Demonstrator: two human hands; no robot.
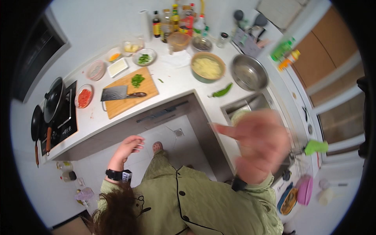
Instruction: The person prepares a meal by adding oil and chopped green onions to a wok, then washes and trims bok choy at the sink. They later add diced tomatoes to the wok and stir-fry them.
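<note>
My left hand (126, 148) hangs over the floor in front of the counter, empty, its fingers loosely curled. My right hand (260, 144) is raised close to the camera and blurred, one digit pointing left; nothing shows in it. It hides much of the sink (254, 102), where something pale green is partly visible. Beyond it, a green pepper (222, 90) lies on the counter beside a bowl of pale yellow shreds (207, 67) and a steel bowl (249, 72). A cleaver (114, 93) rests on the wooden cutting board (117, 108) near chopped greens (137, 80).
On the left stand a lidded wok (54, 100) and a smaller pan (36, 123) by the cooktop (69, 117). A dish of red pieces (85, 97), a bowl of greens (144, 58) and a white dish (118, 68) surround the board. Seasoning bottles (175, 19) line the wall.
</note>
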